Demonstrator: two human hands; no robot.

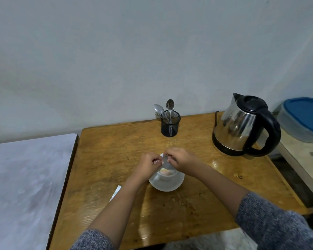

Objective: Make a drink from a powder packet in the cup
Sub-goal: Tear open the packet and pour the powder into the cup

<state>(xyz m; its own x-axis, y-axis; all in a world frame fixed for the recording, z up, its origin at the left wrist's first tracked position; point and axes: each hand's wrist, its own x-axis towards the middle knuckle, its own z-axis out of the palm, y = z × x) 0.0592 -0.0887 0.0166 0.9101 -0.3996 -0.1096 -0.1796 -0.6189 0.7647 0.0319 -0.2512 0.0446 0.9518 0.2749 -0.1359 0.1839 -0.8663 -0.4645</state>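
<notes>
A white cup stands on a white saucer in the middle of the wooden table. Pale orange powder shows inside the cup. Both hands hover right over it, pinching a small silvery powder packet between them. My left hand grips the packet's left side, and my right hand grips its right side. The packet is blurred, and the fingers hide most of it.
A steel electric kettle with a black handle stands at the back right. A black mesh holder with spoons sits at the back centre. A piece of paper or wrapper lies by my left forearm. A blue-lidded container rests on the right counter.
</notes>
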